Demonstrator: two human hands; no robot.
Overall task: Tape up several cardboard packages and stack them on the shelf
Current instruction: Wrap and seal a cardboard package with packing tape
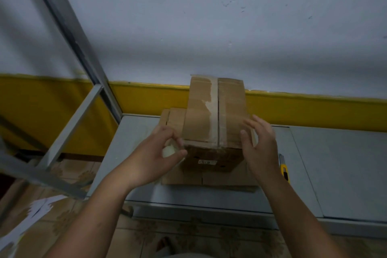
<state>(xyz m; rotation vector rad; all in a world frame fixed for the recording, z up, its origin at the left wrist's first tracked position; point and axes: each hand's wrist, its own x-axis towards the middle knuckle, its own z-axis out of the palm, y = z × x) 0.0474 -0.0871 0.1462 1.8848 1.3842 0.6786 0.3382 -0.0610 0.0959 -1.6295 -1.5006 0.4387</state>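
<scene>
Grey-white wall (188, 16) with a yellow band along its foot backed the scene, and a slanting metal frame (69, 27) stood far to the left of both hands.

The left hand (159, 153) was curled, its fingers (167, 133) and thumb pinching a pale lump (169, 150). It was translucent and probably the tape, but too blurred for me to be sure.

Just right of those fingers, touching or nearly so, stood the cardboard box (201, 119). It was upright on a wider layer of flat cardboard (219, 178), which lay on the grey surface (335, 163). A pale strip ran along the box's centre seam, with scuffed, torn paper beside it. I could not tell whether that strip was fresh tape.

The right hand (259, 144) was spread and relaxed, gripping nothing. Its fingers (261, 123) were at the box's right top edge, and contact was unclear. To the right of that hand a yellow utility knife (284, 170) lay on the surface.

I judged the box light to moderate in weight and fairly stiff at its corners, but soft across the flaps, where pressing would bow them inward. The worn skin looked dry rather than slick. The surest hold seemed to be flat palms on the two side walls, low down, or fingers under the bottom edges, never the seam.
</scene>
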